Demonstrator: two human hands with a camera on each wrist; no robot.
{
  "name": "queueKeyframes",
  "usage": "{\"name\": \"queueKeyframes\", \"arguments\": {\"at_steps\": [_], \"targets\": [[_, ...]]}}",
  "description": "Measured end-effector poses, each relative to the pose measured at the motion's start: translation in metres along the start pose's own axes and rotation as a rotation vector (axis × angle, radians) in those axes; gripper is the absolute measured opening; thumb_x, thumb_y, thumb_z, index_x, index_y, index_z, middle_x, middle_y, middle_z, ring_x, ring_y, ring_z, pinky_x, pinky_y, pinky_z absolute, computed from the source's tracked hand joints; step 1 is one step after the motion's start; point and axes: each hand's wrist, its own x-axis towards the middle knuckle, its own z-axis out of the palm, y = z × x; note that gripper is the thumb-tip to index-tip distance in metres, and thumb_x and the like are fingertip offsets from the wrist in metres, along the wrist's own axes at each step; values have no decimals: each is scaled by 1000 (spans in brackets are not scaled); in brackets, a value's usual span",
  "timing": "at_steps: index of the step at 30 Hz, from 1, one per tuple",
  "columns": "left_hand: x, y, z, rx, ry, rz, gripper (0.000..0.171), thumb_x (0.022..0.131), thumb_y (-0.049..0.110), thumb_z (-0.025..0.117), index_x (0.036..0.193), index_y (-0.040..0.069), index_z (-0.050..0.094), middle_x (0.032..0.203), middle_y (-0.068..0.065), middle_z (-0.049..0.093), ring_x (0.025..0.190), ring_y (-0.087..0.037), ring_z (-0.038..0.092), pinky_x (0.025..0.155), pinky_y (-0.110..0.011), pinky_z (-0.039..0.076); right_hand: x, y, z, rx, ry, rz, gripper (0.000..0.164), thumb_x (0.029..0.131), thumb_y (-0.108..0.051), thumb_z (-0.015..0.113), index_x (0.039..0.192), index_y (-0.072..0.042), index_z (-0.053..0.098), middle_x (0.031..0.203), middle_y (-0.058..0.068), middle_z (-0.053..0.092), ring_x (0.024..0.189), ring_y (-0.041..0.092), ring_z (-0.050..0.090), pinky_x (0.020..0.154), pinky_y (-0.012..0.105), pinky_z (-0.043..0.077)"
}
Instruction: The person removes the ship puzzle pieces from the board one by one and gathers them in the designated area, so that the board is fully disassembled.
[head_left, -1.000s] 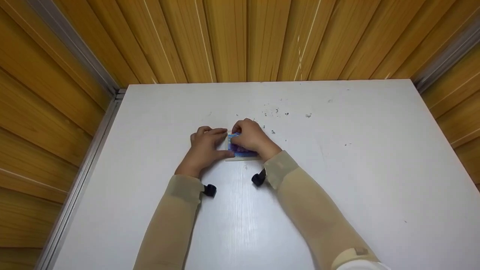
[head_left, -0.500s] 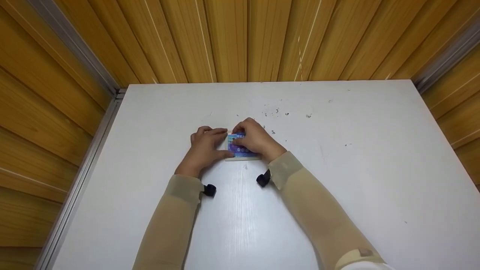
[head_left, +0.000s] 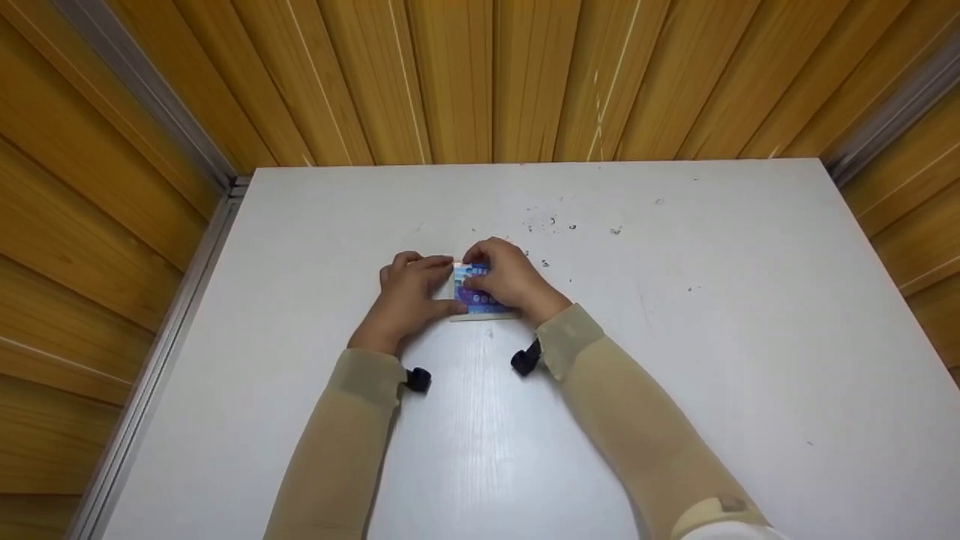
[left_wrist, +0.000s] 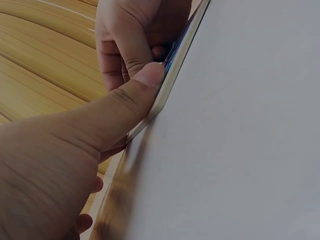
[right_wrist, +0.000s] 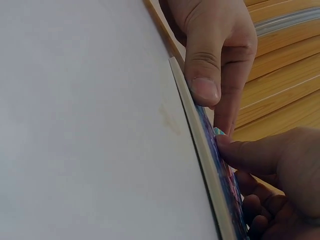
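Flat board (head_left: pixel 489 309), printed face up, lay on the tabletop (head_left: pixel 690 375). Left hand (head_left: pixel 409 295): thumb pressed at the board's near left corner, index finger stretched to its far left corner. Right hand (head_left: pixel 511 279): thumb and curled fingers over the board's face, a small coloured piece (right_wrist: pixel 219 131) apparently pinched there; contact partly hidden. Risk, as judged: uneven right-hand pressure could have tilted the piece, or skidded the board had the left thumb slipped. Beyond the board: tabletop, then wall panels (head_left: pixel 450 90). Widest room ran right of the board; forearms flanked its near side.
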Motion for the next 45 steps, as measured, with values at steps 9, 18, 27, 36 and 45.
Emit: {"name": "queueKeyframes", "arguments": {"at_steps": [9,18,27,36,45], "targets": [[1,0,0,36,2,9,83,93,53,92,161,14,64,171,-1,60,161,-39,40,133,-64,22,-2,7,-2,70,14,-11,26,101,-7,82,127,-11,80,128,12,74,113,25,63,107,45,52],[1,0,1,30,4,2,82,93,53,92,161,16,64,171,1,60,162,-38,40,133,-62,22,-2,5,-7,116,-15,-1,28,100,-7,84,128,-11,82,130,12,79,116,26,68,110,45,54],[0,0,0,7,-2,-11,81,93,52,92,161,16,64,172,2,59,163,-37,38,136,-61,21,-2,5,-7,74,-1,-27,30,99,-8,85,129,-8,84,129,14,82,118,29,74,111,47,58],[0,0,-1,2,-11,-6,83,93,53,92,162,17,63,174,3,57,164,-36,35,137,-60,21,-1,7,-8,47,15,-60,32,98,-15,86,129,-8,86,128,12,83,119,29,76,110,48,61],[-1,2,-2,15,-17,-13,83,94,53,91,163,17,62,174,3,56,164,-36,36,136,-60,22,-1,3,-11,-6,18,-39,33,98,-20,87,130,-11,84,125,10,82,112,26,74,105,46,61]]}}
